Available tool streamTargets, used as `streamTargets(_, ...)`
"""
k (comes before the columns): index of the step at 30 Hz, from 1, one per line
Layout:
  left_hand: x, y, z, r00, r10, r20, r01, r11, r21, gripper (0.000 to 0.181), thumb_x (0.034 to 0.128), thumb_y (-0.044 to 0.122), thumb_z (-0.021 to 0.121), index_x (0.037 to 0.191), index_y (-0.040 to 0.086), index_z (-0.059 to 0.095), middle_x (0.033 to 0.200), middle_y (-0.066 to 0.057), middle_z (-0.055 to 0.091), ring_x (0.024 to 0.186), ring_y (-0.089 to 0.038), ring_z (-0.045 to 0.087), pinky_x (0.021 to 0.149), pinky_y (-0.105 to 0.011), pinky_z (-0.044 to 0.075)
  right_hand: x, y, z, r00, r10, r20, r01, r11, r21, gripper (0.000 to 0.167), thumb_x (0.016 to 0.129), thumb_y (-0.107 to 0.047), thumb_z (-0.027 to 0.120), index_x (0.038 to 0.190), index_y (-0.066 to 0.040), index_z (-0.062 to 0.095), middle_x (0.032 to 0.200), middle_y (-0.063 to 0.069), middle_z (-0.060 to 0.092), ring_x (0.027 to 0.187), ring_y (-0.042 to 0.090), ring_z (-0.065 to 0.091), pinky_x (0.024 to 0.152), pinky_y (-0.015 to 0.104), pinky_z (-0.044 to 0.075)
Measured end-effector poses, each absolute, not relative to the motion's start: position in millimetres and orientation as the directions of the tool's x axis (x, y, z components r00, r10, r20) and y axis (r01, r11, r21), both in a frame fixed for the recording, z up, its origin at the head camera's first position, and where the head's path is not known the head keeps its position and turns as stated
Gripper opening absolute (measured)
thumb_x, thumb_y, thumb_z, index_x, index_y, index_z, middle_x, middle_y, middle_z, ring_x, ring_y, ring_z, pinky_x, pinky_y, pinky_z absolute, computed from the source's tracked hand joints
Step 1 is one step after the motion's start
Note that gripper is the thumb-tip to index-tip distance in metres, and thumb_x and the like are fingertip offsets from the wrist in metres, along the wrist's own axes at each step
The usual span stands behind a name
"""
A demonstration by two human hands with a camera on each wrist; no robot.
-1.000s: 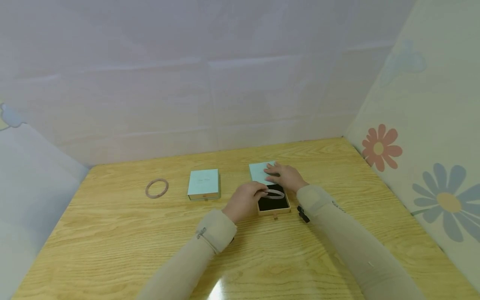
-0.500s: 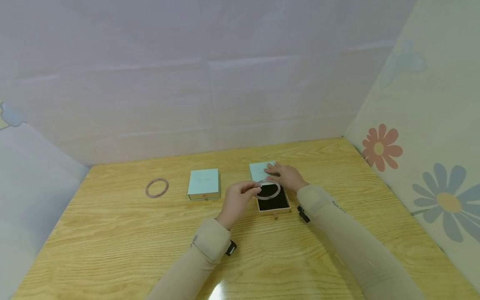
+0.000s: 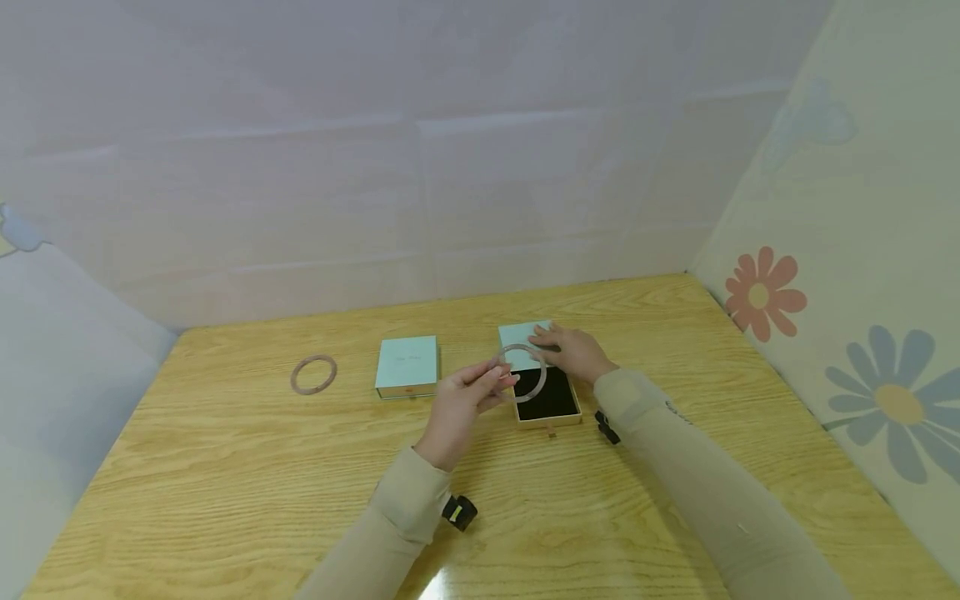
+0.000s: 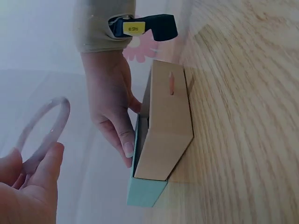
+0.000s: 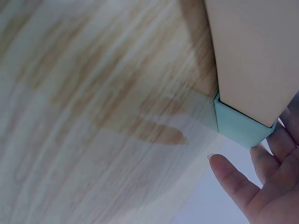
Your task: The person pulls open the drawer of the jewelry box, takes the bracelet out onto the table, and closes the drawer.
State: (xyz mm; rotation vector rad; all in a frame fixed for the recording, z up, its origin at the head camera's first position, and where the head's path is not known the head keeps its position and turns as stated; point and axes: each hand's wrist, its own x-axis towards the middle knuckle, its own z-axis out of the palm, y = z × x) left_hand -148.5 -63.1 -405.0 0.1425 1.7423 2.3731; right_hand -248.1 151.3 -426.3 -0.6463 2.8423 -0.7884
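Note:
A pale, translucent pinkish bangle [image 3: 544,379] is pinched between the thumb and fingers of my left hand [image 3: 455,410], tilted upright above an opened box. The left wrist view shows the bangle [image 4: 66,111] raised clear of the box. That box has a pale turquoise sleeve [image 3: 516,335] and a tan drawer [image 4: 170,116] slid partway out toward me, its black lining [image 3: 551,400] bare. My right hand [image 3: 579,356] rests on the sleeve with fingers extended. In the right wrist view, the fingers of the right hand [image 5: 275,186] lie by the turquoise corner, the thumb apart from it.
A second turquoise box [image 3: 407,364], closed, stands left of the opened one. Farther left, another pinkish bangle [image 3: 295,379] lies flat on the wooden table [image 3: 247,475]. A pale wall [image 3: 337,192] rises behind, and a flower-printed wall [image 3: 862,250] borders the right.
My left hand has lifted the bangle up from over the black-lined drawer, moved it slightly left and turned it more upright. The right hand has stayed on the sleeve.

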Motion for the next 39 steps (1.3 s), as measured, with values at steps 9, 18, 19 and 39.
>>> streamTargets(9, -138.3, -71.6, -400.7, -0.992, 0.109, -0.059, -0.095, -0.363, 0.927, 0.038, 0.1007, 0.01, 0.054, 0.133, -0.01, 0.051, 0.125, -0.024, 0.06, 0.102, -0.016, 0.068, 0.084, -0.027, 0.055, -247.6, 152.3, -425.5, -0.899, -0.437, -0.015, -0.365, 0.769, -0.525, 0.043, 0.098, -0.024, 0.059, 0.136, -0.004, 0.055, 0.148, 0.014, 0.04, 0.14, 0.039, 0.027, 0.112, 0.059, 0.023)
streamTargets(18, -134.0, -80.8, -402.8, -0.997, 0.043, -0.067, -0.079, -0.382, 0.921, 0.038, 0.1007, 0.011, 0.054, 0.133, -0.01, 0.051, 0.12, -0.016, 0.065, 0.098, -0.013, 0.068, 0.079, -0.022, 0.055, -246.7, 154.2, -424.6, -0.899, -0.436, -0.036, -0.355, 0.776, -0.522, 0.046, 0.098, -0.027, 0.059, 0.137, -0.004, 0.054, 0.149, 0.013, 0.038, 0.141, 0.039, 0.025, 0.112, 0.059, 0.022)
streamTargets(19, -133.8, -81.6, -403.1, -0.997, 0.037, -0.066, -0.075, -0.384, 0.92, 0.038, 0.1005, 0.011, 0.054, 0.133, -0.01, 0.051, 0.119, -0.016, 0.065, 0.097, -0.013, 0.068, 0.079, -0.022, 0.055, -246.6, 154.4, -424.5, -0.899, -0.436, -0.034, -0.356, 0.774, -0.524, 0.046, 0.098, -0.027, 0.059, 0.137, -0.004, 0.054, 0.149, 0.013, 0.038, 0.141, 0.039, 0.025, 0.112, 0.059, 0.022)
streamTargets(39, -129.6, -93.9, -399.6, -0.993, -0.038, -0.115, -0.089, -0.42, 0.903, 0.034, 0.1006, 0.007, 0.053, 0.129, -0.011, 0.053, 0.108, -0.009, 0.07, 0.093, -0.013, 0.07, 0.078, -0.023, 0.056, -243.8, 158.7, -423.3, -0.886, -0.463, 0.015, -0.392, 0.733, -0.556, 0.049, 0.098, -0.035, 0.057, 0.136, -0.004, 0.055, 0.148, 0.015, 0.039, 0.14, 0.039, 0.028, 0.11, 0.061, 0.025)
